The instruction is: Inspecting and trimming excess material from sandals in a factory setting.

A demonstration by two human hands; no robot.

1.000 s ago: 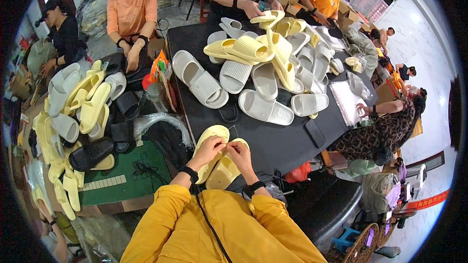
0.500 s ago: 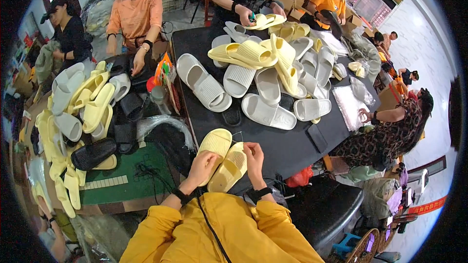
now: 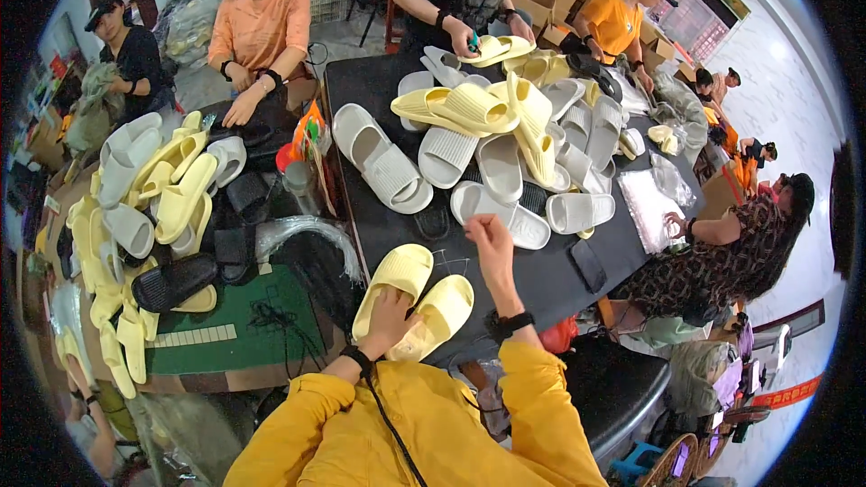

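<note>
at the near edge of the black-topped table (image 3: 487,293), my hands are well apart: the left hand (image 3: 390,320) lies over a pair of pale yellow slippers (image 3: 446,302), its fingers bent down between and onto them, though i can't make out how firmly it grips; the right hand (image 3: 489,239) is raised beyond and to the right of the pair, fingers curled toward the thumb, and whether something small is pinched there i can't see. the slippers sit side by side right in front of me, smooth and matte, their broad rounded ends pointing away, and a fine pale strand (image 3: 440,259) shows on the black just past them. soft dark bands circle both my wrists, below loose yellow sleeves (image 3: 302,406). farther out is a jumble of grey slippers (image 3: 374,158) with finely ribbed straps, and more ribbed yellow slippers (image 3: 456,108) lie across the top of it. right of that heap, a flat stack of clear plastic bags (image 3: 642,207) shines beside a crumpled one. off to my left, glossy translucent strips (image 3: 311,239) arch near a green mat (image 3: 239,352), and a second heap mixes yellow, grey and ridged black slippers (image 3: 176,284).
</note>
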